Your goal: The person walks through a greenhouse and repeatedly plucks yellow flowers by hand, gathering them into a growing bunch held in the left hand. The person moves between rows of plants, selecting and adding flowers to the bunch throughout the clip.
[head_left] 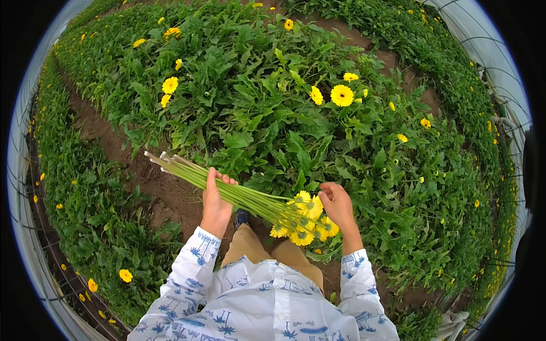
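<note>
My left hand point(216, 199) is closed around the green stems of a bunch of yellow gerbera daisies point(250, 200), held slantwise in front of my waist. The pale cut stem ends stick out to the upper left, and the yellow heads cluster at the lower right. Close beside those heads is my right hand point(338, 206), its fingers loosely bent and a gap showing between thumb and forefinger. I see nothing held in it. Whether its thumb touches the nearest flower head point(310, 208) I cannot tell.
A leafy bed point(256, 102) with growing yellow gerberas point(342, 95) spreads ahead of me. Brown soil paths point(165, 196) run between the beds. My dark shoe point(242, 217) shows below the stems. Pale sheeting on curved ribs point(515, 85) borders the rows.
</note>
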`<state>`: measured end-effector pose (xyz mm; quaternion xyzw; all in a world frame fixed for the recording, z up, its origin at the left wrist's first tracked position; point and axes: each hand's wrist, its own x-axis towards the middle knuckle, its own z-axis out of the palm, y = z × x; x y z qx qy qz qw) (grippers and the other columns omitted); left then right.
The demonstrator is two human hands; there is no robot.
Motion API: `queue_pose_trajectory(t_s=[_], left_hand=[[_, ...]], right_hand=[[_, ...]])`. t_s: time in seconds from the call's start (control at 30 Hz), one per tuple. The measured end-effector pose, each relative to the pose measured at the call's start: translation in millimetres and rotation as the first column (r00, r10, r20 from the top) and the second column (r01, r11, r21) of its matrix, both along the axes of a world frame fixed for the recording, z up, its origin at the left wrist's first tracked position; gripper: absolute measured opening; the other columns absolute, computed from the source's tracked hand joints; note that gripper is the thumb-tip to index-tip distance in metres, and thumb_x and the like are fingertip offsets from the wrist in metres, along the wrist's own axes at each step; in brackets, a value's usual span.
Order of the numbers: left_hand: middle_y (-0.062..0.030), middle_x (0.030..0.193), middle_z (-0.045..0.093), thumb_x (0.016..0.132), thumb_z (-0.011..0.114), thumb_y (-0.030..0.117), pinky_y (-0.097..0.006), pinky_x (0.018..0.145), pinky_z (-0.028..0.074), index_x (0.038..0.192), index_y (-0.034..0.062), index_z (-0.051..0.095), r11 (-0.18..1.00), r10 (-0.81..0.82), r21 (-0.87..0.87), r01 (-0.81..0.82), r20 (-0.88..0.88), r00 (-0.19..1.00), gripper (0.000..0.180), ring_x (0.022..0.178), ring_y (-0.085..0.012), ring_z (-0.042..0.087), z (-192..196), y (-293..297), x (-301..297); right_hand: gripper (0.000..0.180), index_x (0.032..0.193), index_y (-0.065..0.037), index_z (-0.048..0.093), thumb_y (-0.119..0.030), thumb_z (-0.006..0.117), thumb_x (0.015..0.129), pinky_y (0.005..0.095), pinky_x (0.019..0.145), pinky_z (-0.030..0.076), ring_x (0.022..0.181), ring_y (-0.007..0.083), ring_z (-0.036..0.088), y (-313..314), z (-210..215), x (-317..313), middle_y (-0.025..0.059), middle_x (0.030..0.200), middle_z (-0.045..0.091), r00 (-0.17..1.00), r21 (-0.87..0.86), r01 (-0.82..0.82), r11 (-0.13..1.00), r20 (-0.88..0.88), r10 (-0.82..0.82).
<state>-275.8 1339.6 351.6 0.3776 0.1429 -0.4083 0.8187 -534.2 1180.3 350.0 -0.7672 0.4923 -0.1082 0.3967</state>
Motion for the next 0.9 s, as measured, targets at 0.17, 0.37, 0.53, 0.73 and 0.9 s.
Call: queue_pose_trajectory(t_s=[0.17, 0.37, 0.53, 0.73, 0.9], left_hand=[[-0.0025, 0.071, 0.047, 0.096, 0.052, 0.032, -0.034, 0.078, 0.044, 0.083, 0.0114, 0.046, 0.992, -0.126, 0.006, 0.125, 0.012, 0.992, 0.025, 0.073, -0.0183, 0.048, -17, -45, 2], [-0.0018, 0.070, 0.047, 0.095, 0.053, 0.033, -0.033, 0.078, 0.045, 0.083, 0.0120, 0.046, 0.986, -0.167, 0.022, 0.166, 0.031, 0.985, 0.025, 0.072, -0.0178, 0.048, -41, -90, -39], [-0.0014, 0.069, 0.048, 0.095, 0.054, 0.035, -0.034, 0.078, 0.046, 0.082, 0.0121, 0.047, 0.970, -0.241, 0.027, 0.241, 0.004, 0.970, 0.027, 0.072, -0.0177, 0.050, -62, -117, -73], [-0.0016, 0.068, 0.048, 0.095, 0.053, 0.037, -0.035, 0.074, 0.046, 0.082, 0.0126, 0.048, 0.930, -0.365, -0.001, 0.367, -0.112, 0.924, 0.028, 0.071, -0.0188, 0.051, -90, -154, -88], [-0.0021, 0.066, 0.048, 0.095, 0.053, 0.036, -0.034, 0.070, 0.046, 0.082, 0.0118, 0.047, 0.910, -0.397, 0.025, 0.413, -0.234, 0.888, 0.028, 0.067, -0.0182, 0.050, -118, -190, -102]], right_hand=[[0.019, 0.101, -0.007, 0.062, -0.015, 0.061, 0.084, 0.0364, 0.069, 0.049, 0.076, 0.0229, 0.061, -31, -13, 0, 0.0084, 0.090, 0.061, 0.996, -0.088, 0.000, 0.996, -0.084, -0.008], [0.017, 0.098, -0.007, 0.063, -0.016, 0.060, 0.084, 0.0397, 0.072, 0.049, 0.083, 0.0277, 0.061, -84, -40, -14, 0.0105, 0.092, 0.060, 0.976, -0.151, -0.116, 0.982, -0.202, 0.084], [0.016, 0.097, -0.008, 0.063, -0.016, 0.060, 0.084, 0.0413, 0.076, 0.049, 0.089, 0.0303, 0.060, -117, -71, -27, 0.0117, 0.097, 0.059, 0.950, -0.167, -0.150, 0.974, -0.296, 0.096], [0.014, 0.096, -0.004, 0.062, -0.011, 0.057, 0.084, 0.0421, 0.077, 0.049, 0.090, 0.0315, 0.059, -152, -102, -13, 0.0126, 0.098, 0.057, 0.920, -0.256, -0.232, 0.938, -0.371, 0.126], [0.007, 0.085, -0.001, 0.058, -0.005, 0.058, 0.080, 0.0399, 0.073, 0.050, 0.087, 0.0319, 0.058, -181, -125, 20, 0.0136, 0.092, 0.054, 0.891, -0.338, -0.319, 0.885, -0.425, 0.159]])
